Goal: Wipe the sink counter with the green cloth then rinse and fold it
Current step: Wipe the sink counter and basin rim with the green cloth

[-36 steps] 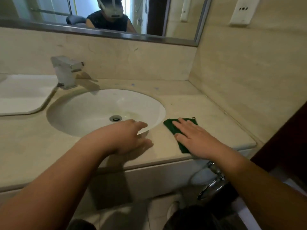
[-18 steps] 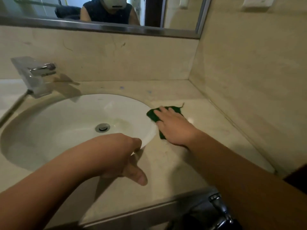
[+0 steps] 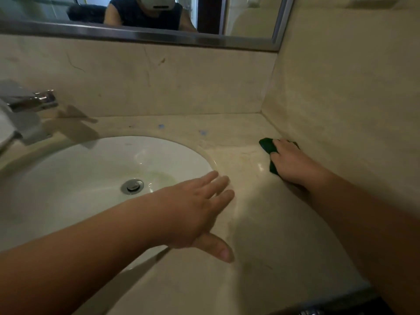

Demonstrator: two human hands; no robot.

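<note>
The green cloth [image 3: 267,145] lies flat on the beige stone counter [image 3: 261,219], close to the right side wall. My right hand [image 3: 293,163] presses down on it and covers most of it; only the left edge and a far corner show. My left hand [image 3: 195,214] rests with fingers spread on the counter at the right rim of the white oval sink [image 3: 75,169] and holds nothing.
A chrome faucet [image 3: 27,105] stands at the far left behind the basin, with the drain [image 3: 132,186] in the basin's middle. A mirror [image 3: 136,17] hangs over the backsplash. The right wall meets the counter beside the cloth. Small blue marks [image 3: 203,132] dot the rear counter.
My right hand has slid the cloth from beside the sink rim back and right, up to the side wall. My left hand has opened its fingers at the rim. The camera has moved closer.
</note>
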